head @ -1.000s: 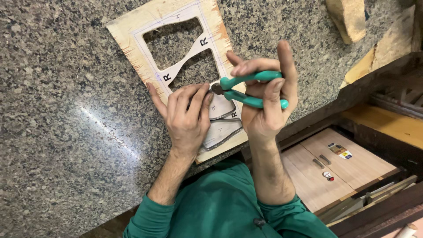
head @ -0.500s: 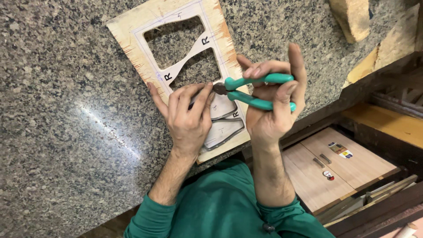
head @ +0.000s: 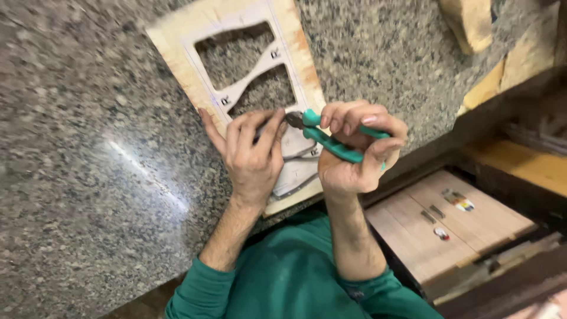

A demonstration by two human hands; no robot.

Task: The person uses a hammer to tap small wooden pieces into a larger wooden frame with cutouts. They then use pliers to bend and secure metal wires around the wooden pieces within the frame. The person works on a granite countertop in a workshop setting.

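Observation:
A thin wooden sheet (head: 183,65) with curved shapes cut out of it lies on a speckled granite counter (head: 82,177). My left hand (head: 251,156) rests flat on the sheet, its fingertips pressed next to a marked shape. In my right hand (head: 354,156) are green-handled cutters (head: 331,139), gripped with the fingers curled around both handles. The dark jaws of the cutters meet the sheet right at my left fingertips. Part of the sheet's lower end is hidden under both hands.
A pale wooden block (head: 472,20) lies at the counter's far right. Below the counter edge sit light wooden boards (head: 443,224) with small coloured bits on them, beside dark wooden framing (head: 520,177). My green sleeves (head: 295,283) fill the bottom.
My right fingers, spread apart a second ago, have curled tight around the green handles. Both hands stay at the same spot on the sheet. The head camera has shifted slightly.

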